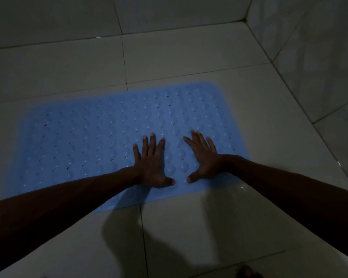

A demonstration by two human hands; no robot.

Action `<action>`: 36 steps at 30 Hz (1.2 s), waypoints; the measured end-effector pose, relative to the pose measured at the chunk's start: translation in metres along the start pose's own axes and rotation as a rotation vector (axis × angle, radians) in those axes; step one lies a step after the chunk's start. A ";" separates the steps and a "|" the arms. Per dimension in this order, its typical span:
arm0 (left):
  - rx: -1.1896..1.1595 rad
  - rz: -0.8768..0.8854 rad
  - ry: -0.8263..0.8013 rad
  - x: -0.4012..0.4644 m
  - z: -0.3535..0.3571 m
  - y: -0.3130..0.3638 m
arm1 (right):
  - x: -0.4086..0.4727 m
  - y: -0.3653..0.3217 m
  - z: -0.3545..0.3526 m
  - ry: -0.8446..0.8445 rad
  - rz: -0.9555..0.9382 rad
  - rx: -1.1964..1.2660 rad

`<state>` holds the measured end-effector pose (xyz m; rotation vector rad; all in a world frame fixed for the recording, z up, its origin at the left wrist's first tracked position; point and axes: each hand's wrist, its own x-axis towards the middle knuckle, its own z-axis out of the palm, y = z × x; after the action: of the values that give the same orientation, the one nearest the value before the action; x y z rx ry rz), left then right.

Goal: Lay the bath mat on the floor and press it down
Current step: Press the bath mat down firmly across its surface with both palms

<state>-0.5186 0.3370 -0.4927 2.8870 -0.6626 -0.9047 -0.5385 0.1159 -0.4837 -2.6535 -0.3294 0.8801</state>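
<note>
A blue rubber bath mat point(84, 141) with rows of bumps and small holes lies flat on the pale tiled floor point(209, 227), its long side running left to right. My left hand point(152, 164) rests palm down on the mat's right half, fingers straight and spread. My right hand point(204, 157) lies flat beside it, nearer the mat's right end, fingers spread too. Both thumbs point toward each other near the mat's front edge. The light is dim.
Tiled walls point(309, 57) meet in a corner at the upper right, close behind the mat's right end. A toe or foot point(247, 272) shows at the bottom edge. Dark shadows of my arms fall on the floor in front of the mat.
</note>
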 end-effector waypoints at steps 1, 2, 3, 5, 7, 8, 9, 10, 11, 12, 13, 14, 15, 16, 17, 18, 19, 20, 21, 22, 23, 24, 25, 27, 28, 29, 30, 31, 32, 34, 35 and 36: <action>-0.005 0.004 0.012 -0.001 0.001 0.000 | 0.001 -0.001 0.000 0.008 0.008 -0.004; -0.012 0.006 0.019 -0.002 0.002 0.000 | 0.001 -0.002 0.001 0.016 0.017 -0.010; -0.016 0.005 0.019 -0.002 0.003 0.000 | 0.001 -0.005 0.001 0.022 0.028 -0.016; -0.012 0.006 0.017 -0.003 0.003 0.000 | 0.000 -0.011 0.000 0.016 0.064 -0.026; -0.008 0.006 0.019 -0.002 0.001 0.001 | 0.001 -0.017 -0.004 -0.009 0.106 -0.033; 0.000 0.006 0.028 -0.001 0.001 0.000 | 0.002 -0.018 -0.005 -0.016 0.122 -0.043; 0.016 0.008 0.047 0.001 0.000 0.000 | 0.002 -0.017 -0.008 -0.011 0.133 -0.057; 0.033 0.007 0.054 0.003 -0.001 -0.002 | 0.003 -0.014 -0.008 -0.003 0.139 -0.063; 0.038 0.001 0.050 0.004 -0.004 -0.003 | 0.002 -0.010 -0.009 0.008 0.148 -0.063; 0.033 -0.009 0.038 0.005 -0.006 -0.006 | 0.000 -0.006 -0.008 0.018 0.149 -0.055; 0.026 -0.015 0.026 0.007 -0.007 -0.008 | -0.001 -0.002 -0.006 0.032 0.145 -0.046; 0.018 -0.015 0.016 0.008 -0.008 -0.010 | -0.002 0.001 -0.004 0.046 0.133 -0.036; 0.002 -0.014 0.007 0.008 -0.009 -0.012 | -0.001 0.004 -0.003 0.052 0.120 -0.021; -0.025 -0.015 0.002 0.008 -0.009 -0.013 | 0.000 0.006 -0.003 0.049 0.113 0.002; -0.053 -0.017 0.005 0.008 -0.009 -0.013 | 0.001 0.008 -0.003 0.043 0.113 0.029; -0.077 -0.019 0.014 0.009 -0.008 -0.014 | 0.002 0.009 -0.002 0.043 0.116 0.045; -0.095 -0.018 0.024 0.009 -0.007 -0.014 | 0.003 0.010 0.000 0.050 0.123 0.046; -0.109 -0.016 0.030 0.010 -0.007 -0.015 | 0.004 0.011 0.002 0.060 0.130 0.042; -0.116 -0.012 0.031 0.011 -0.007 -0.015 | 0.006 0.011 0.002 0.068 0.136 0.039; -0.117 -0.009 0.028 0.012 -0.007 -0.017 | 0.007 0.010 0.004 0.076 0.144 0.048; -0.116 -0.006 0.025 0.013 -0.007 -0.017 | 0.008 0.009 0.004 0.091 0.159 0.065; -0.116 -0.004 0.024 0.014 -0.006 -0.017 | 0.009 0.006 0.003 0.107 0.181 0.089; -0.120 -0.009 0.020 0.014 -0.006 -0.017 | 0.010 0.002 0.002 0.119 0.211 0.119; -0.123 -0.024 0.022 0.016 -0.006 -0.018 | 0.012 -0.007 -0.002 0.127 0.279 0.163; -0.128 -0.027 0.017 0.016 -0.006 -0.019 | 0.014 -0.012 -0.006 0.118 0.304 0.166; -0.135 -0.024 0.011 0.017 -0.006 -0.019 | 0.015 -0.016 -0.010 0.102 0.323 0.154; -0.142 -0.022 0.010 0.017 -0.006 -0.019 | 0.017 -0.018 -0.015 0.079 0.336 0.132; -0.147 -0.021 0.014 0.016 -0.006 -0.019 | 0.020 -0.018 -0.020 0.050 0.341 0.109; -0.152 -0.024 0.025 0.016 -0.006 -0.018 | 0.022 -0.016 -0.025 0.017 0.338 0.091; -0.167 -0.035 0.064 0.014 -0.005 -0.014 | 0.023 -0.010 -0.029 -0.041 0.315 0.081; -0.173 -0.042 0.085 0.013 -0.005 -0.012 | 0.023 -0.008 -0.028 -0.053 0.299 0.083; -0.186 -0.051 0.100 0.013 -0.005 -0.011 | 0.022 -0.005 -0.026 -0.052 0.280 0.086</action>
<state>-0.5025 0.3409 -0.4973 2.7731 -0.4718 -0.7752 -0.5061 0.1216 -0.4741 -2.6391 0.0708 1.0223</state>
